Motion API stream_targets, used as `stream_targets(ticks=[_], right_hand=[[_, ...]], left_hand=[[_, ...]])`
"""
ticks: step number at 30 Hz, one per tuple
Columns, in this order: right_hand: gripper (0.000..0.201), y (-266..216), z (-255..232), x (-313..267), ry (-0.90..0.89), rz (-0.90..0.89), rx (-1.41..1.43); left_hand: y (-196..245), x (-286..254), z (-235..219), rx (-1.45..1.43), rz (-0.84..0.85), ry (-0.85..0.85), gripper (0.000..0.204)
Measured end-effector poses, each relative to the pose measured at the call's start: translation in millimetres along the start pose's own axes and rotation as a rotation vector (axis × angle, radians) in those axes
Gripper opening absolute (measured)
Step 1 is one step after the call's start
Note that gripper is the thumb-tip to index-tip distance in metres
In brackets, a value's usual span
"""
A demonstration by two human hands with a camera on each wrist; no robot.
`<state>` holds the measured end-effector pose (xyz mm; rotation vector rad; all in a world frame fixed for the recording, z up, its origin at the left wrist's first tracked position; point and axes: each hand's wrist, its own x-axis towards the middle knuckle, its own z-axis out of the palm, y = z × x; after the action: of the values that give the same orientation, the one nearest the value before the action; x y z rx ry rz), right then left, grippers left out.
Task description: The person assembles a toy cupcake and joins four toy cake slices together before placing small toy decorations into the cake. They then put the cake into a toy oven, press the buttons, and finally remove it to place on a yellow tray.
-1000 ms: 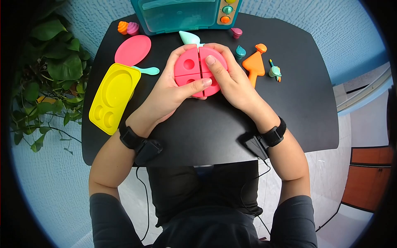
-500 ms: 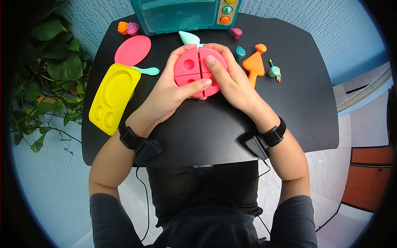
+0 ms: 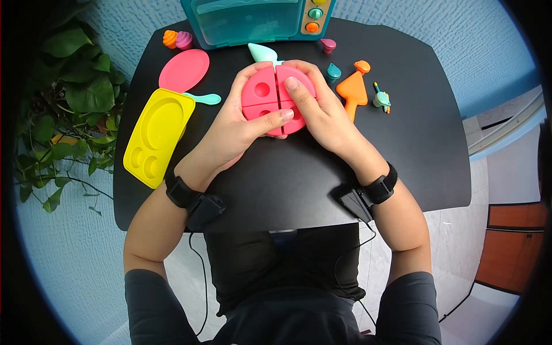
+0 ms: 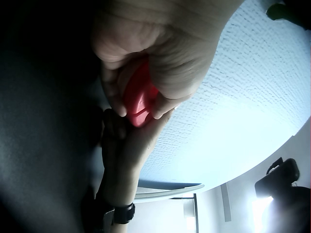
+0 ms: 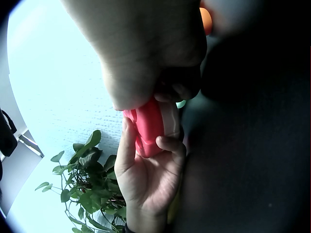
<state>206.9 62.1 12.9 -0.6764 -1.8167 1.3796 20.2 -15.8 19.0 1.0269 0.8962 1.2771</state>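
Both hands grip a round pink toy (image 3: 261,89), split into wedges with small round hollows, above the dark table. The left hand (image 3: 234,123) curls round its left side, thumb across the lower front. Round the right side lies the right hand (image 3: 326,118), its thumb on the top face. Part of the pink toy (image 4: 139,99) shows between the fingers in the left wrist view. From the right wrist view, the pink toy (image 5: 148,127) has a pale layer beneath. A mint pointed piece (image 3: 263,53) lies just beyond the hands.
A teal toy oven (image 3: 247,23) stands at the back. On the left are a pink plate (image 3: 184,70), yellow tray (image 3: 167,152), mint utensil handle (image 3: 208,99) and swirled pieces (image 3: 170,39). An orange spatula (image 3: 352,89) and several small pieces (image 3: 333,71) lie right.
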Motion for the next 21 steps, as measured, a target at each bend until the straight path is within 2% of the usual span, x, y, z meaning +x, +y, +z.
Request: stream_targets(ticks=[21], right_hand=[[0.051, 0.0, 0.6, -0.3, 0.005, -0.01, -0.004]], left_hand=[[1.2, -0.3, 1.6, -0.005, -0.009, 0.014, 0.085]])
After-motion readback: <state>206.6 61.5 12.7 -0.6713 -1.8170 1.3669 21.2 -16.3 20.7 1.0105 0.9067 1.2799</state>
